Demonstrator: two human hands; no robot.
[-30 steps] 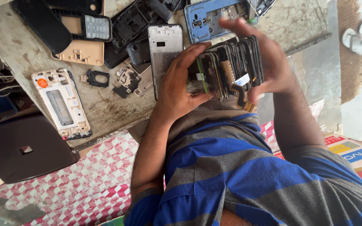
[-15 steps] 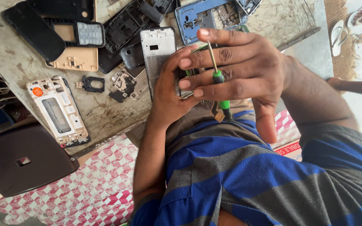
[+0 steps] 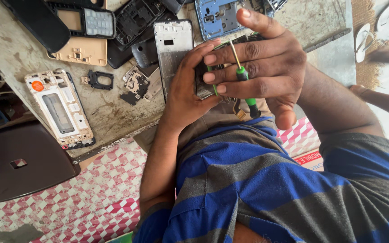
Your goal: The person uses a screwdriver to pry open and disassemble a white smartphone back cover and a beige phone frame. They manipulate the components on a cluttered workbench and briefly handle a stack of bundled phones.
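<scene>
- the desk [image 3: 113, 112] is a worn, stained slab that fills the upper left of the view, and its near edge runs diagonally down towards your lap.
- a dark flat case [image 3: 21, 164] lies below that near edge at the left, on a red and white checked cloth [image 3: 91, 198].
- your right hand [image 3: 266, 67] hovers over the desk's near edge with its fingers spread across the part you work on; it is closed around a green-handled screwdriver [image 3: 244, 78], whose thin shaft runs between the fingers and whose handle end points down towards your shirt.
- your left hand [image 3: 187, 92] comes up from below and grips a small dark phone part [image 3: 202, 81] from its left side; the part sits between both hands, just off the desk's near edge, and is mostly hidden by the fingers.
- a white phone frame [image 3: 61, 108] lies close to the desk's left edge.
- a silver phone frame [image 3: 173, 47] lies touching your left fingertips.
- a blue phone frame [image 3: 217, 18] lies at the far edge, above your right hand.
- a keypad phone [image 3: 88, 20] lies at the far left, over a tan plate [image 3: 82, 54].
- a small black bracket [image 3: 99, 80] lies between the white and silver frames.
</scene>
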